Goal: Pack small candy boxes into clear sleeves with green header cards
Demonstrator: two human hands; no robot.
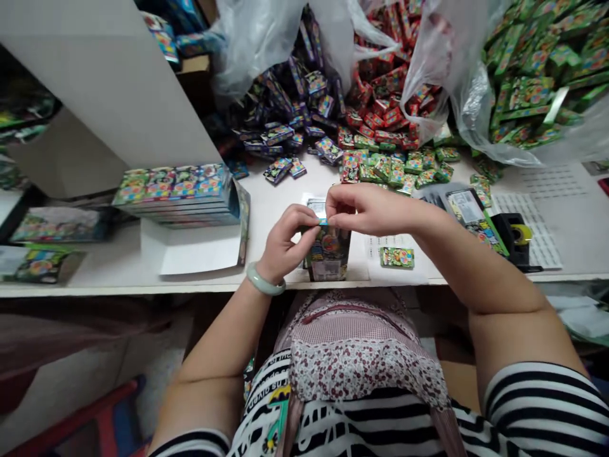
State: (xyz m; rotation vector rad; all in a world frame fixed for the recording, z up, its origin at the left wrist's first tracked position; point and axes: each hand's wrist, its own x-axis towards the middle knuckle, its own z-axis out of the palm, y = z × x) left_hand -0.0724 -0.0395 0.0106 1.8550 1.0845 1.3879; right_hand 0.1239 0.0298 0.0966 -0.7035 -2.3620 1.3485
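White table [95, 266] runs across the view, its far side heaped with small printed packets: a purple pile [295, 108], a red pile [385, 95], and green ones spilling from a clear bag [476, 108] that the top edge cuts off. At the middle of the near edge a small box [328, 254] stands upright on the table, its lower part in view and its top hidden behind the fingers. With a pale bangle [264, 282] at the wrist, the left hand [285, 244] presses thumb and forefinger together on the box's top edge. The right hand [366, 208] pinches the same edge from the other side, fingertips meeting those of the left. What lies between the fingertips is too small to make out. A lone green packet [396, 257] lies just right of the box, a tape dispenser [516, 236] farther right, and a stack [176, 190] of flat cartons to the left.
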